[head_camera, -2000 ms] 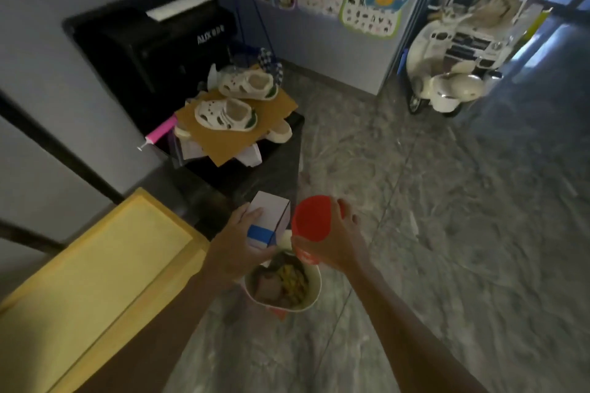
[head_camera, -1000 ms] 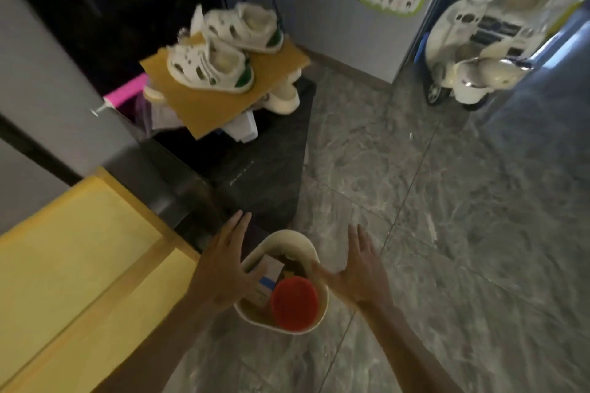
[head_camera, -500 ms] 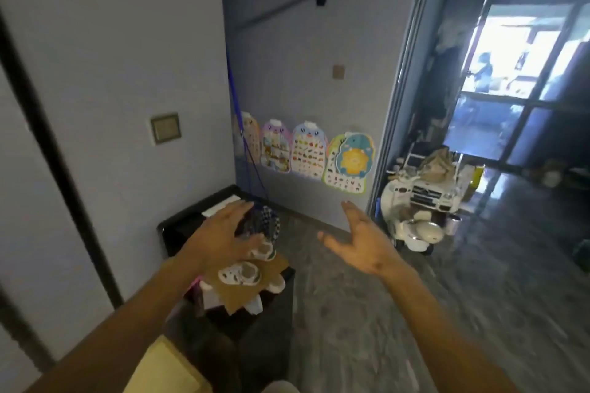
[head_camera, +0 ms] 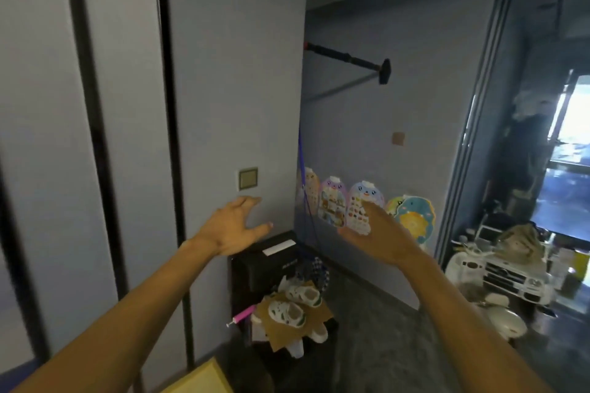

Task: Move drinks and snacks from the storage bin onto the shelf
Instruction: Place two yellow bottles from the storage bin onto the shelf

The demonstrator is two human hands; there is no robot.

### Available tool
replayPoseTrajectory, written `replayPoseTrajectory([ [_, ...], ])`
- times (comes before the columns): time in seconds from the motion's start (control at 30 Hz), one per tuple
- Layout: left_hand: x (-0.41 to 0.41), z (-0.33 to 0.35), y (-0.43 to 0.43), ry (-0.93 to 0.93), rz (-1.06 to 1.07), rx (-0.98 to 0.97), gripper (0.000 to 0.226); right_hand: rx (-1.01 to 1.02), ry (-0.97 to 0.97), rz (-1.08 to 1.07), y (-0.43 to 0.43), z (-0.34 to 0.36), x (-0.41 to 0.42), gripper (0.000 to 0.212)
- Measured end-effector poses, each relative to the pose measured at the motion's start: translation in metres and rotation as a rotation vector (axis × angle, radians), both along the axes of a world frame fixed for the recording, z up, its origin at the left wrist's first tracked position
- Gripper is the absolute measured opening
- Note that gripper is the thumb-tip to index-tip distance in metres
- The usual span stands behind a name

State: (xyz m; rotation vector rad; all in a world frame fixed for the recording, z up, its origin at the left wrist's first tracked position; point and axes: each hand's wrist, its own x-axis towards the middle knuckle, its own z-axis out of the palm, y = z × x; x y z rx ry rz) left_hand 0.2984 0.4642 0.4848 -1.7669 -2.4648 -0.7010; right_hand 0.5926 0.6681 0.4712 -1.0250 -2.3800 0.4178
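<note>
My left hand (head_camera: 231, 228) is raised in front of the grey wall, fingers spread, holding nothing. My right hand (head_camera: 381, 234) is lifted at the same height to its right, palm turned inward, fingers apart and empty. Only a yellow corner of the shelf (head_camera: 199, 381) shows at the bottom edge. The storage bin with the drinks and snacks is out of view below the frame.
A black cabinet (head_camera: 255, 265) stands by the wall, with white children's shoes (head_camera: 287, 313) on cardboard over a black box in front. A wall switch (head_camera: 248, 178) is above my left hand. A white toy car (head_camera: 507, 277) and scooter are at right by the doorway.
The white carton and red-lidded item went into the bin and both hands let go. The view then tilted up from the bin to the wall, and both empty hands rose.
</note>
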Motion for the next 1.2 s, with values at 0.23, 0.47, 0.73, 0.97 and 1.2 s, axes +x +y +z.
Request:
replayPoseTrajectory([
  [0.23,-0.048,0.002,-0.085,0.075,0.146,0.01,0.093,0.067,0.044,0.208,-0.068,0.011,-0.082,0.084],
  [0.47,-0.105,-0.005,-0.209,0.089,0.382,0.015,0.091,0.046,-0.071,0.376,-0.159,0.022,-0.205,0.116],
  [0.73,-0.119,-0.026,-0.395,0.036,0.742,-0.024,0.101,0.086,-0.141,0.727,-0.295,-0.004,-0.338,0.114],
  [0.97,-0.051,-0.055,-0.545,0.05,1.136,-0.041,0.087,0.112,-0.158,1.146,-0.446,-0.03,-0.402,0.11],
  [1.2,0.087,-0.091,-0.66,0.001,1.534,-0.059,0.083,0.125,-0.243,1.532,-0.599,-0.065,-0.382,0.108],
])
